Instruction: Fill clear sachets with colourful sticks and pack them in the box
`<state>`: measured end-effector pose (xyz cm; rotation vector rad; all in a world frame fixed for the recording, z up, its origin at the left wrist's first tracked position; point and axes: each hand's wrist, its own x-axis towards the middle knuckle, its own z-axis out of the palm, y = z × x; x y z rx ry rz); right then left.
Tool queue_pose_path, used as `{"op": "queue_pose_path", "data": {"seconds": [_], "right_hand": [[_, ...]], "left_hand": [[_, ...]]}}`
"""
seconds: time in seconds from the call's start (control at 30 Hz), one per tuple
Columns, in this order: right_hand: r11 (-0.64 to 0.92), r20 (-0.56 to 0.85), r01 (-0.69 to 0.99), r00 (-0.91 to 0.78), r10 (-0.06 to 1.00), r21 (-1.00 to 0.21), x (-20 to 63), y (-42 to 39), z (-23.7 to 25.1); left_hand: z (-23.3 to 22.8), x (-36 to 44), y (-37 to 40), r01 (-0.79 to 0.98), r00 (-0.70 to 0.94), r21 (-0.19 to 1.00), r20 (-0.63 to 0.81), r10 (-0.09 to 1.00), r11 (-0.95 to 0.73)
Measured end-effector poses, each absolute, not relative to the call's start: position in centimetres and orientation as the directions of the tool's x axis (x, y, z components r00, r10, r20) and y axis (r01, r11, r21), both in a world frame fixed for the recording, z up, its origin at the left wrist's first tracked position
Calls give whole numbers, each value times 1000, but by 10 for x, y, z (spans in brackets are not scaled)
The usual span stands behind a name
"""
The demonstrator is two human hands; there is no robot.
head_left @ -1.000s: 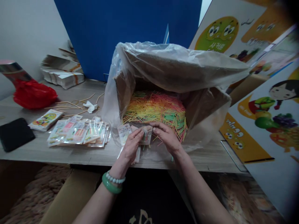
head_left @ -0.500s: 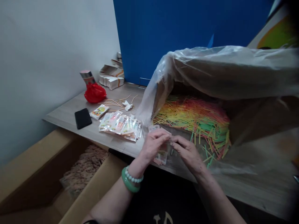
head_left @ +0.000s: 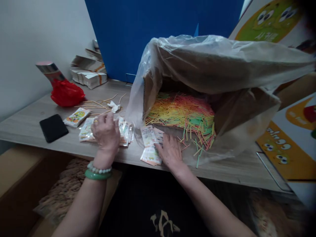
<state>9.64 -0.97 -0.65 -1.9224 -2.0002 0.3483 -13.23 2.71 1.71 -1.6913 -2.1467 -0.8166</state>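
Observation:
My left hand is over a pile of small printed sachets at the left of the table. Its fingers are bent and smeared by motion, so whether they grip a sachet is unclear. With fingers spread, my right hand lies on a second group of printed sachets near the front edge. Just beyond it, a carton lined with clear plastic lies with its opening towards me. Many thin coloured sticks in pink, yellow, orange and green fill its bottom, and some spill out by my right hand.
A black phone, a small printed box, a red bag with a cylinder, and tan strips lie on the left. Stacked cartons stand behind. Below is an open cardboard box of bagged brown pieces.
My hands, together over the sachets before the carton half a second ago, have parted. The left has moved left to the sachet pile; the right has settled flat. The view has shifted rightward.

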Motion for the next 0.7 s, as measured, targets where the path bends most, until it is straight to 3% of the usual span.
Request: {"op": "queue_pose_path", "data": {"seconds": [0.13, 0.23, 0.37, 0.53, 0.63, 0.7], "right_hand": [[61, 40, 952, -52, 998, -301, 76, 8, -4], [35, -57, 946, -56, 997, -322, 64, 24, -8], [29, -18, 918, -40, 999, -396, 68, 41, -18], [13, 91, 768, 58, 994, -641, 94, 45, -23], [20, 127, 629, 126, 984, -777, 105, 41, -20], [2, 118, 597, 156, 981, -802, 106, 40, -16]], "left_hand": [[-1, -87, 1, 854, -137, 501, 478, 867, -142], [-16, -69, -8, 730, -120, 648, 436, 892, -218], [-23, -70, -4, 639, -169, 752, 343, 924, -162], [-24, -71, 10, 475, -249, 880, 125, 960, 9], [-24, -66, 16, 480, -295, 877, 138, 945, 22], [-24, -64, 18, 544, -299, 839, 170, 939, 22]]}}
